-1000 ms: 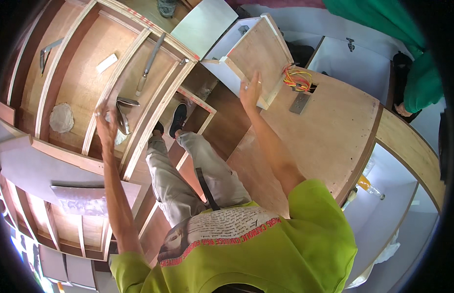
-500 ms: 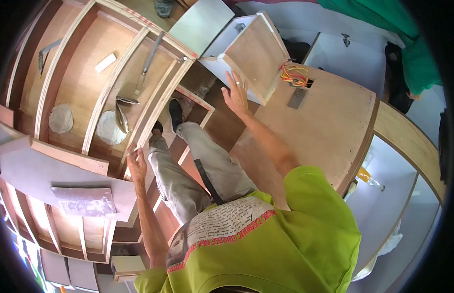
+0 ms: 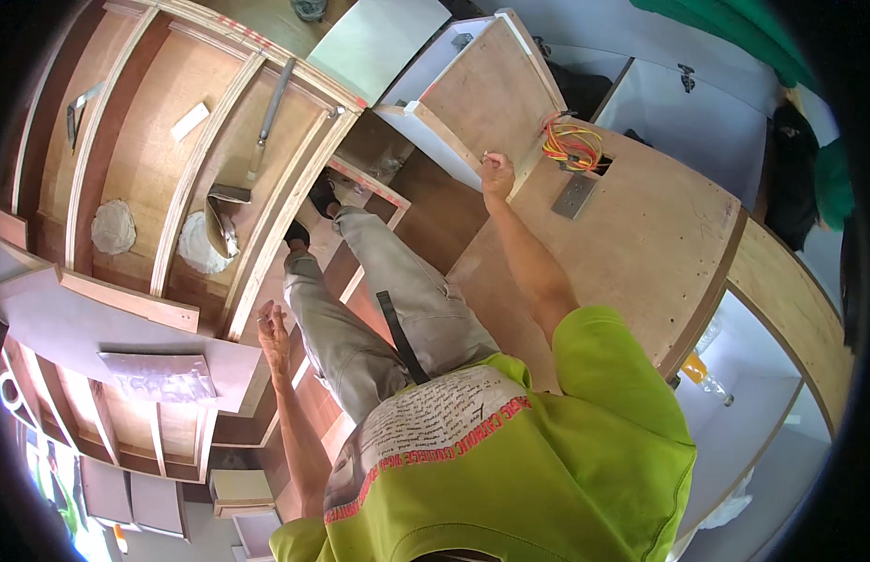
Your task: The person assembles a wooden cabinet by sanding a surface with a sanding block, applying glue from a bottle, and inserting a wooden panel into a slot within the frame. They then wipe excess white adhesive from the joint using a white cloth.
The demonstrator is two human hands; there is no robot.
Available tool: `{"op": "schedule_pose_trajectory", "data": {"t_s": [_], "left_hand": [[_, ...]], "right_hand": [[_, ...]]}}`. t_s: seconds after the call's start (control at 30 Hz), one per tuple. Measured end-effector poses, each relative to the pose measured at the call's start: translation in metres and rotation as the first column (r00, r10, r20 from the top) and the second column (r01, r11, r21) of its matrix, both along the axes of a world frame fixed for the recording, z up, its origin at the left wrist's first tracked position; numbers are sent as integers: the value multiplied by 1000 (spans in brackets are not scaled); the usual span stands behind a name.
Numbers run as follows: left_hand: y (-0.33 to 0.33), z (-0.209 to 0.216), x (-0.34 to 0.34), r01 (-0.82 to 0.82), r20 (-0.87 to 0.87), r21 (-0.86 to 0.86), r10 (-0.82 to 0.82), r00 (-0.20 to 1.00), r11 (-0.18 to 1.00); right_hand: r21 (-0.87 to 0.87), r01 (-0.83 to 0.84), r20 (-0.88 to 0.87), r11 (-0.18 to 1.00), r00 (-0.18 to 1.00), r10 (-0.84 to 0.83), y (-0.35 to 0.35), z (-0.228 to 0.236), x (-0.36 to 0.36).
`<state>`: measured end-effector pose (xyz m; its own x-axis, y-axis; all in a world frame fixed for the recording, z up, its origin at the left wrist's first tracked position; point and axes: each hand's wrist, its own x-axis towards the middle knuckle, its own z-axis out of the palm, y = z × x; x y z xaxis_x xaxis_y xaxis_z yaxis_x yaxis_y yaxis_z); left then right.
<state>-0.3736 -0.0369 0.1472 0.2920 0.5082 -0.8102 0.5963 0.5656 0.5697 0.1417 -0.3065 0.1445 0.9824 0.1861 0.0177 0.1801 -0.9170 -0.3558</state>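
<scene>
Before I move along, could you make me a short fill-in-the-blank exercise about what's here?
1. The right hand is nearer than the left hand to the red-and-yellow ____.
2. Both round patches in the frame are ____.
3. The shirt is yellowish ____.
4. The bottle is on the picture's ____ side.

Missing words: cables; white; green; right.

A white-sided box faced with light-brown plywood (image 3: pixel 491 89) is set aslant at the brown plywood worktop's (image 3: pixel 632 244) upper left corner; a ribbed pale-timber frame (image 3: pixel 283 228) is seen beyond its left edge.
</scene>
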Motion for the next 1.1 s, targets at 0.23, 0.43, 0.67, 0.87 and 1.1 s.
{"op": "schedule_pose_trajectory", "data": {"t_s": [0.23,0.43,0.67,0.87,1.1], "left_hand": [[4,23,61,-27,1,-48,27,1000,998],[5,20,71,21,10,-77,-20,1000,997],[-8,13,59,-98,0,-135,99,995,986],[-5,14,49,-72,7,-151,74,997,986],[-5,15,49,-140,-10,-107,139,990,984]], "right_hand": [[-59,-109,-53,992,993,106,8,19,5],[-30,-52,-200,998,979,45,-12,36,15],[82,-117,-338,990,931,138,-22,52,-4],[-172,-37,-310,984,951,-18,-20,17,20],[-378,-112,-330,919,944,-21,-21,18,28]]}}
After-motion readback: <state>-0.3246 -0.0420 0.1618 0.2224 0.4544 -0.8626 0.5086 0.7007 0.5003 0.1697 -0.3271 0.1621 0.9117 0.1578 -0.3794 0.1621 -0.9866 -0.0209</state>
